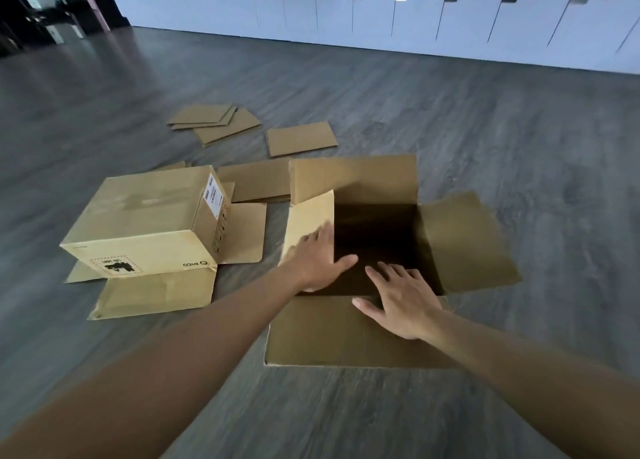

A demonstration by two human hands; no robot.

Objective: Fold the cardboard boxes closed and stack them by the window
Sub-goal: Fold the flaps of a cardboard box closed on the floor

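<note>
1. Grip: neither hand clamps anything. My left hand (317, 257) lies flat, fingers straight, on the left flap (309, 226) of the open brown cardboard box (375, 236), thumb reaching over the dark opening. My right hand (401, 301) is spread, fingers straight, palm on the near flap (322, 334) at the box's near edge.

2. Location: the open box sits on the grey wood-grain floor (485, 119) directly ahead of me. Its far flap (353, 178) stands up. The right flap (464, 240) splays outward. The near flap lies out flat toward me. The left flap tilts in under my palm.

3. The inside looks dark; I cannot tell whether anything is in it.

4. To the left, close by but apart, a second brown cardboard box with a white label and printed markings (145, 223) rests with its flaps spread on the floor around it. It looks turned upside down; I cannot confirm that from here.

5. Farther off, several loose flat cardboard sheets (214, 122) lie scattered, some overlapping.

6. Background: a row of pale numbered lockers (346, 8) along the wall. No window shows in this view.

7. Progress, my judgement: early. No box is closed and nothing is stacked. The first flap on the open box is only beginning to fold in.

8. Remaining: fold all four flaps here, close the second box, then carry both to the window and stack them.
</note>
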